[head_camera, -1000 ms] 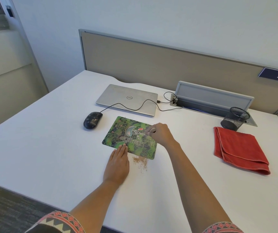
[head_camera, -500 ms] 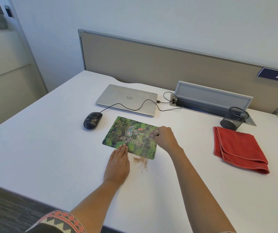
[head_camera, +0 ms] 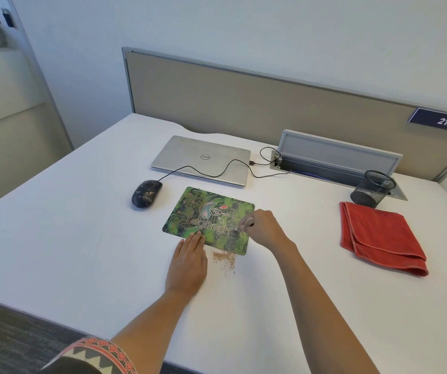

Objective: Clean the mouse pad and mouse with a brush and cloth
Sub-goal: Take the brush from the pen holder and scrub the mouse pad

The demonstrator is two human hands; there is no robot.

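A green patterned mouse pad (head_camera: 203,214) lies on the white desk (head_camera: 82,238). My left hand (head_camera: 188,261) lies flat, its fingertips pressing the pad's near edge. My right hand (head_camera: 264,229) grips a small brush (head_camera: 244,225) whose tip touches the pad's right part. A small heap of brown crumbs (head_camera: 225,259) sits on the desk just below the pad's near edge. The dark wired mouse (head_camera: 146,193), speckled with dust, rests left of the pad. A folded red cloth (head_camera: 379,236) lies at the right.
A shut silver laptop (head_camera: 203,159) sits behind the pad, the mouse cable running across it to an open cable box (head_camera: 335,157). A black mesh pen cup (head_camera: 373,188) stands by the cloth. A beige partition (head_camera: 244,101) bounds the desk's far side.
My right hand with the brush has drawn toward the pad's near right part. The left hand has stayed in place on the pad's edge.
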